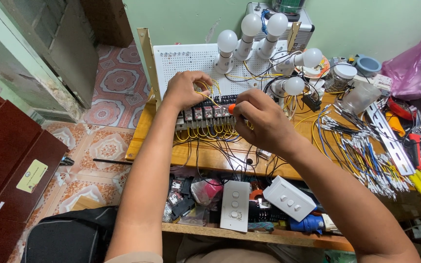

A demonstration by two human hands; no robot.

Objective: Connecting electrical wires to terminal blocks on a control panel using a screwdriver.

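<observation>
- 2 hands work at the row of relays (pixel 205 113) along the front of the white perforated board (pixel 186 61).
- Your left hand (pixel 183 90) pinches a yellow wire (pixel 214 89) above the relays; keep it taut and clear of the neighbouring leads.
- Your right hand (pixel 264 122) is closed around an orange-handled screwdriver (pixel 231 108), its tip hidden; hold it square to the terminal, I judge, so it won't slip.

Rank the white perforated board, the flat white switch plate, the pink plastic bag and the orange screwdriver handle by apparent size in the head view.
1. White perforated board
2. Pink plastic bag, partly cut off by the frame
3. Flat white switch plate
4. Orange screwdriver handle, mostly hidden in the right hand
</observation>
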